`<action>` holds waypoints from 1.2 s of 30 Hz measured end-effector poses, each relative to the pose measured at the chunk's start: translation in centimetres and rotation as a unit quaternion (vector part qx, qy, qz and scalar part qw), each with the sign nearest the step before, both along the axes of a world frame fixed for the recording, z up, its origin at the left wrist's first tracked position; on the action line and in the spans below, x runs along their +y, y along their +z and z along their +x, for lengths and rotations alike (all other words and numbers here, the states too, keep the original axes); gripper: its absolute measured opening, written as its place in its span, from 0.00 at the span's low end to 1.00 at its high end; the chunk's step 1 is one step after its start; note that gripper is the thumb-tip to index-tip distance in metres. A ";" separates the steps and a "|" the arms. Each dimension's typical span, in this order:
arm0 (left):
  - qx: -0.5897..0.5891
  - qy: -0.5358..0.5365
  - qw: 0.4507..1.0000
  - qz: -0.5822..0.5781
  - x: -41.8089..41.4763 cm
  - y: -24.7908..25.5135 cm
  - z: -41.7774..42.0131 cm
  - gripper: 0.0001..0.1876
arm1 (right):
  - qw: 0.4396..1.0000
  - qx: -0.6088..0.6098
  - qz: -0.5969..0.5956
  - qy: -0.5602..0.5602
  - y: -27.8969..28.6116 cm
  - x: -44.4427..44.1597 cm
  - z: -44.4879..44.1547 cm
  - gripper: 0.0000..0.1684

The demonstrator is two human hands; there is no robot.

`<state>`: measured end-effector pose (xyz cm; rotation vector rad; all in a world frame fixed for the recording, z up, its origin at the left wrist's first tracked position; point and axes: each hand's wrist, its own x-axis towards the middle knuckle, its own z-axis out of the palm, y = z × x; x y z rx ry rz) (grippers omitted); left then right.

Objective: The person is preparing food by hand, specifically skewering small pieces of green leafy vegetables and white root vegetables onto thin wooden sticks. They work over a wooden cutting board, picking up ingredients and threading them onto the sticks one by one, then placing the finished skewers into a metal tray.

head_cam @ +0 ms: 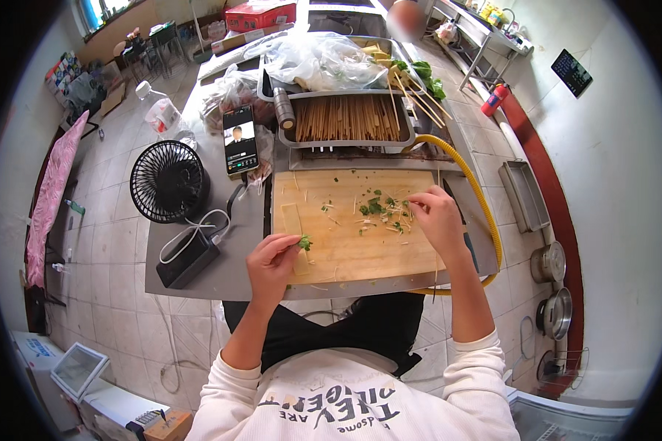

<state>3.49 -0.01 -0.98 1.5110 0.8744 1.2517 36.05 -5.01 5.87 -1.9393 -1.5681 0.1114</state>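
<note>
My left hand [273, 263] pinches a small tuft of green leaves [305, 242] above the near left part of a wooden cutting board [358, 256]. Beneath that tuft lies a pale yellow strip of food [292, 219], perhaps tofu skin, partly hidden by my fingers. My right hand [437, 215] has thumb and forefinger pinched at the right edge of a loose pile of chopped greens and thin white shreds [374, 206]. A bit of green shows at those fingertips. Beside my right wrist, a knife [466, 242] lies along the board's right side, partly covered by my forearm.
Behind the board stands a tray of wooden skewers [347, 118], with a bag-covered tray [325, 60] beyond it. A phone [240, 140], black fan [169, 181] and cabled black power bank [187, 258] occupy the left. A yellow hose [488, 206] curves around the right.
</note>
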 end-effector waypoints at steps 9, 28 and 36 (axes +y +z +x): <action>0.024 0.007 0.999 0.026 0.0 -0.2 0.0 0.08 | 0.990 -0.038 -0.068 0.120 0.0 3.3 1.1 0.08; 0.015 0.011 0.999 0.042 0.3 -0.3 0.2 0.08 | 0.987 0.107 -0.084 0.084 1.8 2.2 4.6 0.08; 0.018 0.012 0.999 0.049 0.3 -0.2 0.1 0.07 | 0.983 0.024 -0.125 0.131 0.7 2.2 3.6 0.09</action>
